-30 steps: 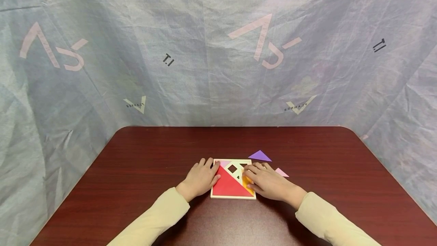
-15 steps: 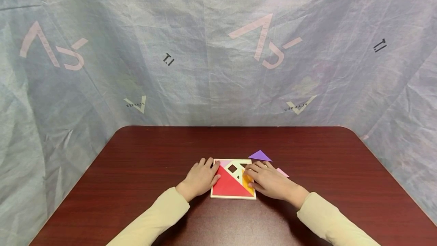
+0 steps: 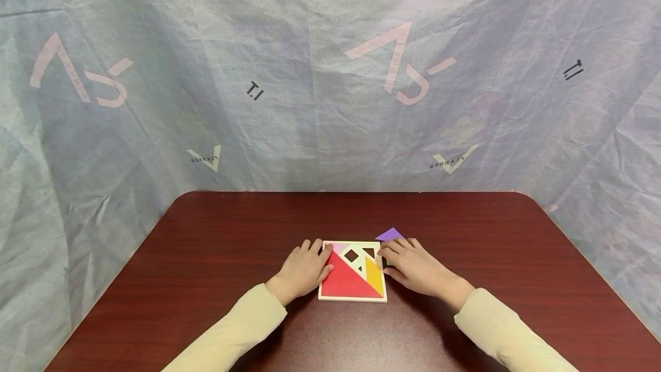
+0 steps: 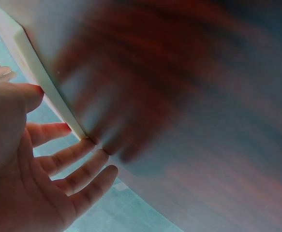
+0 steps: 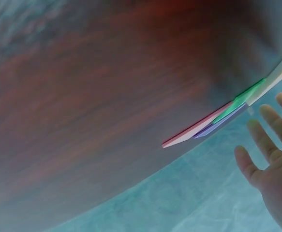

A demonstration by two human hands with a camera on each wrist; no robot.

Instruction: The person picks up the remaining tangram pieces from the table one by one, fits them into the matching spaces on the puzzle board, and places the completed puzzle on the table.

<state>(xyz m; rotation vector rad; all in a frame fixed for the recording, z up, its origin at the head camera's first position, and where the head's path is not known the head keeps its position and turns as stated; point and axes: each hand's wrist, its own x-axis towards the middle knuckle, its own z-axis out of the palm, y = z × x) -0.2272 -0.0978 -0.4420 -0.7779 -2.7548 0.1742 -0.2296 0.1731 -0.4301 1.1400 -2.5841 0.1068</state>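
A square wooden puzzle tray (image 3: 353, 298) lies on the dark red table (image 3: 206, 257). It holds a large red triangle (image 3: 343, 283), a yellow piece (image 3: 376, 281) and a small pink piece (image 3: 341, 247), with gaps at the top. My left hand (image 3: 312, 254) lies flat against the tray's left edge (image 4: 39, 77), fingers (image 4: 78, 169) straight. My right hand (image 3: 397, 254) rests just right of the tray with relaxed fingers (image 5: 269, 130), over loose pieces. A purple triangle (image 3: 389, 234) peeks out beyond it. The right wrist view shows pink (image 5: 194, 130), green (image 5: 242, 99) and purple (image 5: 218, 126) pieces beside the hand.
A wrinkled grey-blue cloth backdrop (image 3: 330, 73) hangs behind and around the table. The table's rounded far corners (image 3: 527, 197) and side edges are in view. Bare tabletop stretches left, right and beyond the tray.
My right hand has slid off the yellow piece in the tray to the right. It now covers the pink piece and part of the purple triangle. The left hand has stayed put.
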